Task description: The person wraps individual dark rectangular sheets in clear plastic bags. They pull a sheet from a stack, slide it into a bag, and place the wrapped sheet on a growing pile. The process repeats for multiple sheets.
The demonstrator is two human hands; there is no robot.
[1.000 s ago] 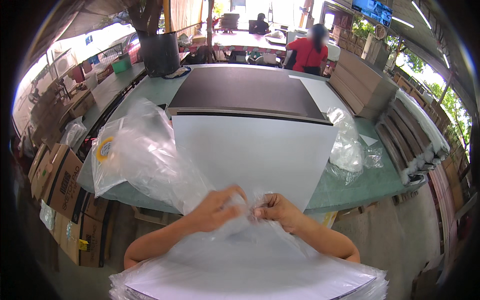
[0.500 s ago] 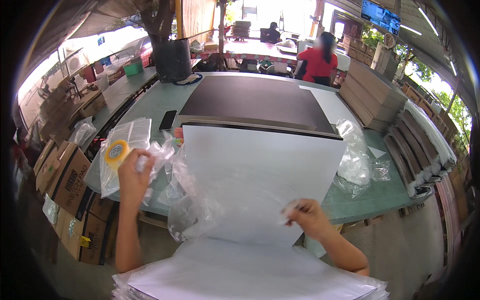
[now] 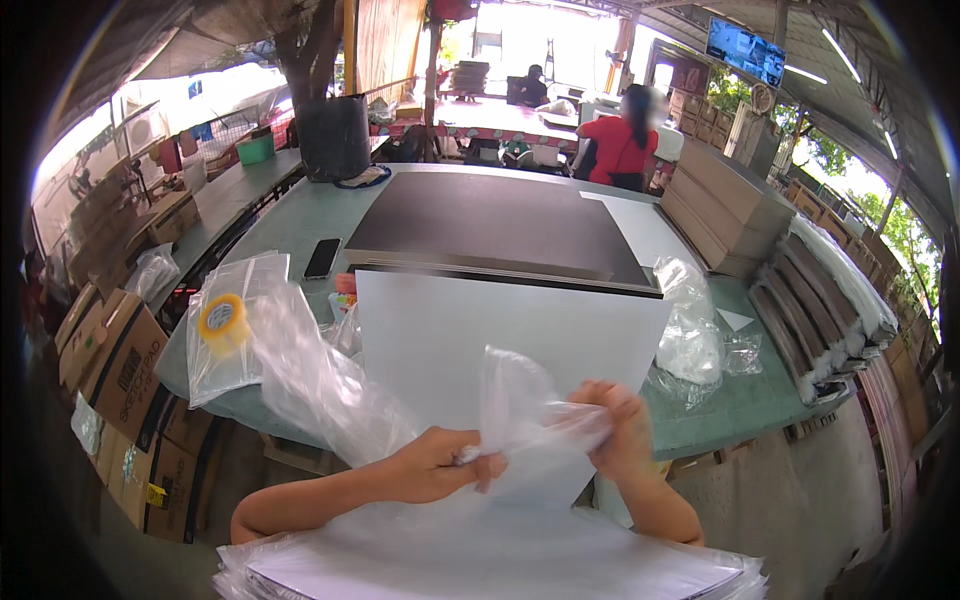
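Note:
Bunched clear plastic film (image 3: 520, 395) stretches between my two hands in front of a large white sheet (image 3: 500, 325). My left hand (image 3: 445, 465) pinches one part of the film, fingers pressed together. Slightly higher, my right hand (image 3: 615, 425) is closed on its other end; its fingers are blurred. A long tail of film trails leftward over the table edge. The white sheet leans at the near edge of a stack of dark boards (image 3: 510, 215). Below my hands, closest to me, lies a stack of plastic-wrapped white sheets (image 3: 500, 570).
On the green table (image 3: 420, 180) lie a yellowish tape roll (image 3: 222, 318) on flat clear bags (image 3: 205, 378), a phone (image 3: 323, 257) and crumpled plastic (image 3: 690, 340). Grey-brown boards (image 3: 735, 210) are stacked at right. Cartons (image 3: 135, 350) stand at left. A person in red (image 3: 620, 145) is beyond.
My left hand has come from the table's left side to the middle and now grips film near my right hand. The film is drawn up between both hands. The whole view has shifted slightly.

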